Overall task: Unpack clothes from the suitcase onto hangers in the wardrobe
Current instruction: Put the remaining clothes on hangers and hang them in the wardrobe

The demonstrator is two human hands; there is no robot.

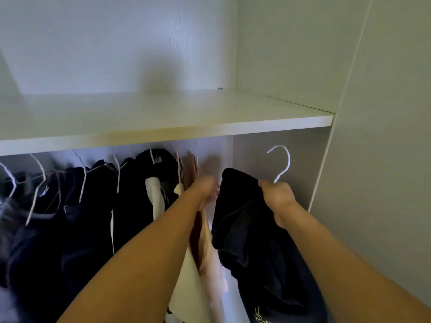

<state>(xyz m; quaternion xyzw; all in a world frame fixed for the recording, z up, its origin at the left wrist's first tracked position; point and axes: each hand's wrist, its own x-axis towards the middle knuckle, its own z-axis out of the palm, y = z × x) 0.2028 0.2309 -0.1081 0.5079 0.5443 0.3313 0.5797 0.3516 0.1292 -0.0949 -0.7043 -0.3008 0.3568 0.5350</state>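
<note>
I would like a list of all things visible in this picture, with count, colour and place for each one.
black garment: one, black with a yellow print low down, on the hanger in the right hand, right of the hung clothes
white hanger: one, white, hook free below the shelf, not on a rail
hung clothes: several, mostly dark, some cream and pink, on white hangers, left and centre
shelf: one, white, above the clothes
wardrobe wall: one, pale, right side
left hand: one, at the pink clothes
right hand: one, grips hanger and garment
</note>
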